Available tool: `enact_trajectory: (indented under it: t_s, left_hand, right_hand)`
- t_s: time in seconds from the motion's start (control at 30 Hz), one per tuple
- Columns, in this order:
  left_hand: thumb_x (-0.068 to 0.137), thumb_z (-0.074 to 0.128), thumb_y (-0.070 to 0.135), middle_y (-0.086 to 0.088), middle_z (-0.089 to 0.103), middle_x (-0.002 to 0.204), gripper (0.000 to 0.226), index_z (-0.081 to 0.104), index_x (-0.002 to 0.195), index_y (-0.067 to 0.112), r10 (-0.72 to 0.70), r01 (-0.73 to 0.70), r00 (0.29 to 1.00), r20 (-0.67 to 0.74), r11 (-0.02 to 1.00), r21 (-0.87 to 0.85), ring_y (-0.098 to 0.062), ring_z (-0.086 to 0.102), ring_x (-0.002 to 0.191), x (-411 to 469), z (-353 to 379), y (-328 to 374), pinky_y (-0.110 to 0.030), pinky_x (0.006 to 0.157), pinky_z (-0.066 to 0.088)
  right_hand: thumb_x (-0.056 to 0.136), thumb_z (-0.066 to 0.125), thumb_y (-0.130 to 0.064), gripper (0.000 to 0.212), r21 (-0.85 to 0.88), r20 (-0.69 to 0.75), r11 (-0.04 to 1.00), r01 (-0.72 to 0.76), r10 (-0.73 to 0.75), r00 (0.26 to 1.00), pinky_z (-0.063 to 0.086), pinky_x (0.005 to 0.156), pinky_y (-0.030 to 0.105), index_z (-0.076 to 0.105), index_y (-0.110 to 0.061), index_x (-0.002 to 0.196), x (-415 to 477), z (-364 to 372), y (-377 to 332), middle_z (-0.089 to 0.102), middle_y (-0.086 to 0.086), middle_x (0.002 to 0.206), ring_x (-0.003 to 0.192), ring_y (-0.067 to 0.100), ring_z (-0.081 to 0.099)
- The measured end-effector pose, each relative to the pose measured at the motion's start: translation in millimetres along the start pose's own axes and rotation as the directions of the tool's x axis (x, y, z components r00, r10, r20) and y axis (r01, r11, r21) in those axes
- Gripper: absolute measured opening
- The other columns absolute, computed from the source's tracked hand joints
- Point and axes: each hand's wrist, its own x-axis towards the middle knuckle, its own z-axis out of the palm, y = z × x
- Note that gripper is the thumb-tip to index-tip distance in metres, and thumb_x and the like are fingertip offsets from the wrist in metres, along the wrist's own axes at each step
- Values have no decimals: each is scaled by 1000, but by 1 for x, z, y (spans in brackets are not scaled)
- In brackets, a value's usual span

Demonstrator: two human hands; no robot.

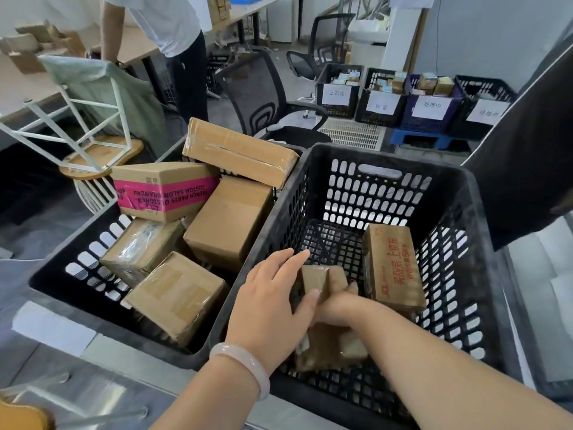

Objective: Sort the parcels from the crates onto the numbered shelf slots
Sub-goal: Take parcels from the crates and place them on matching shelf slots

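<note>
Both hands down inside the right-hand black crate [465, 193], working one small taped cardboard parcel [319, 279] near the crate's middle. Left hand [273, 290], pale bangle [242, 364] on the wrist, lies over the parcel's left side, fingers stretched forward, thumb pressed on its near face. Right hand [338, 308] curls round the parcel from the near right, fingertips hidden behind it; looks like a grip, parcel partly lifted or tilted, cannot tell which. Another brown parcel [328, 349] sits under the right wrist at the crate's near side. A longer box with red printed characters [393, 268] leans against the crate's right wall. Left-hand black crate [62, 274], touching the first, holds a pile of cardboard boxes, one with a pink tape band [167, 193] at the far left, a flat one [238, 150] resting over the far edge. Far right of the floor: row of labelled crates [412, 97] with small boxes. Person in white top [173, 23] stands at the far left by a desk
</note>
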Motion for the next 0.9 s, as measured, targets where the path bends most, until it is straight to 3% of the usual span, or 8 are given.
enact_trajectory:
  t_s: [0.17,0.3,0.37,0.5,0.6,0.7,0.77,0.9]
  left_hand:
    - [92,53,49,22,35,149,57,33,146,45,3,-4,1000,16,1000,24,-1,27,137,0,2,-2,-15,107,16]
    - [93,53,48,22,35,149,55,35,146,44,-20,20,999,39,1000,2,-3,29,138,2,3,-4,-17,109,19]
    - [93,53,49,23,34,149,56,35,146,44,-42,43,998,48,999,-25,-4,28,139,3,3,-5,-19,110,21]
    - [93,56,50,20,24,157,63,27,149,46,-115,129,987,111,983,-129,-6,18,146,5,2,-5,-30,118,22]
    - [90,58,55,20,16,159,75,12,149,55,-126,175,973,194,951,-256,-5,15,147,8,-1,4,-35,119,25]
    - [89,61,53,34,30,146,77,4,135,76,-21,115,975,223,901,-418,19,28,128,11,-2,25,-24,105,38]
    - [92,61,47,37,40,137,72,10,132,78,0,95,981,192,871,-481,17,38,122,11,0,37,-17,97,41]
    - [92,65,38,42,40,130,71,21,130,77,17,36,996,92,836,-547,14,38,124,15,2,52,-9,86,44]
  right_hand:
    - [56,71,-56,129,200,-76,979,33,-18,997,31,109,46,-19,-40,148,-7,-13,25,17,8,153,138,34,27]
    - [55,66,-51,125,365,-94,927,89,-59,994,45,91,38,-14,-38,150,-21,-27,47,38,8,143,107,27,50]
    - [58,67,-45,121,508,-71,851,134,-114,991,49,86,39,-12,-43,150,-34,-39,53,40,7,142,99,23,52]
    - [56,73,-27,112,694,-115,660,288,-293,949,58,76,45,9,-64,141,-69,-60,67,51,5,127,104,31,61]
    - [61,73,-18,102,772,-178,493,401,-439,881,55,84,46,24,-66,136,-89,-67,92,60,0,128,106,31,65]
    - [67,66,-5,94,828,-261,300,473,-541,800,55,69,42,34,-65,133,-106,-68,112,60,-6,130,88,29,70]
    - [67,66,-6,95,809,-335,246,534,-554,762,54,65,38,33,-62,136,-115,-68,120,54,-8,136,76,22,68]
    - [73,67,-32,78,650,-515,291,702,-510,689,53,88,39,32,-67,133,-132,-69,126,55,-24,133,116,10,60]
